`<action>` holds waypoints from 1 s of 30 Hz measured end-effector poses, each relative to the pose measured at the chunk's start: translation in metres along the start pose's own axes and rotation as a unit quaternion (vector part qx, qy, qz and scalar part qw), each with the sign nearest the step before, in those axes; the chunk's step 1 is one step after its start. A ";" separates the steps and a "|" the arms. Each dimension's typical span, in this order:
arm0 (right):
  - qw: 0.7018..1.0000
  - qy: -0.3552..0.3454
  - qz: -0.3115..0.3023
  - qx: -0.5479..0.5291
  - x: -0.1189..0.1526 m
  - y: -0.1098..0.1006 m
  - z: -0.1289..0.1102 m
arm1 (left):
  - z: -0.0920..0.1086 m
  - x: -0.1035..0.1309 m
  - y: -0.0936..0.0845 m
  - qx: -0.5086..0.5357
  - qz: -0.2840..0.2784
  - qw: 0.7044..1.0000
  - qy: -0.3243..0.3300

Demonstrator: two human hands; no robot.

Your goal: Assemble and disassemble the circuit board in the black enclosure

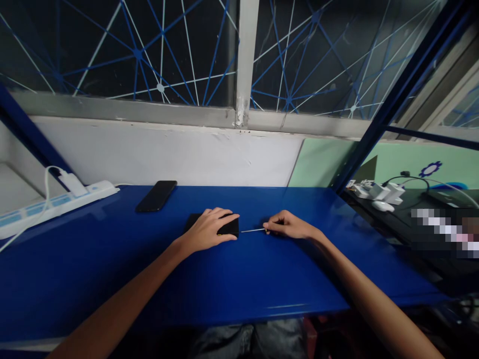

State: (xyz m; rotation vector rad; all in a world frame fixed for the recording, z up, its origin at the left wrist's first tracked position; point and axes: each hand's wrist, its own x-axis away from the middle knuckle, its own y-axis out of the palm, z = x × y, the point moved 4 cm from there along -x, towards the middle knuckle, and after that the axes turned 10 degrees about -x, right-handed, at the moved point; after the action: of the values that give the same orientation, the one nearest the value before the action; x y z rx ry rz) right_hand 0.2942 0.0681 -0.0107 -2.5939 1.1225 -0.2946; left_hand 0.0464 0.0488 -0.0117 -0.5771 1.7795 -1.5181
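Pinching a thin metal rod (253, 230), the right hand (290, 225) faced a black case (232, 228), best kept still beneath the splayed left hand (204, 231), behind the desk's (247, 284) front edge.

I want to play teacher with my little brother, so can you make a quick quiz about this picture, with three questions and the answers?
1. Which thing is the left hand resting on?
A) a red cup
B) a flat black object
C) a green ball

2. True or false: the right hand pinches a thin, shiny rod.

3. What lies on the blue tabletop between the white power strip and the left hand?

Key:
1. B
2. True
3. A dark thing that looks like a phone
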 end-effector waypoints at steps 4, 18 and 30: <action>0.999 -0.028 0.020 0.018 -0.002 -0.001 0.000 | -0.001 0.000 0.000 -0.002 0.000 1.000 0.000; 1.000 -0.021 0.012 0.018 -0.002 0.000 0.002 | 0.000 0.000 0.000 0.002 0.000 1.000 0.001; 1.000 -0.022 -0.007 -0.001 -0.002 0.004 0.005 | -0.002 0.000 0.000 0.018 0.000 1.000 -0.012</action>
State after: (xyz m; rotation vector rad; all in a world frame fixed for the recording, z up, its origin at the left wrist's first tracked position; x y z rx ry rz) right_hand 0.2916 0.0680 -0.0174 -2.5978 1.0919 -0.2372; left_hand 0.0451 0.0502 -0.0114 -0.5743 1.7307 -1.5334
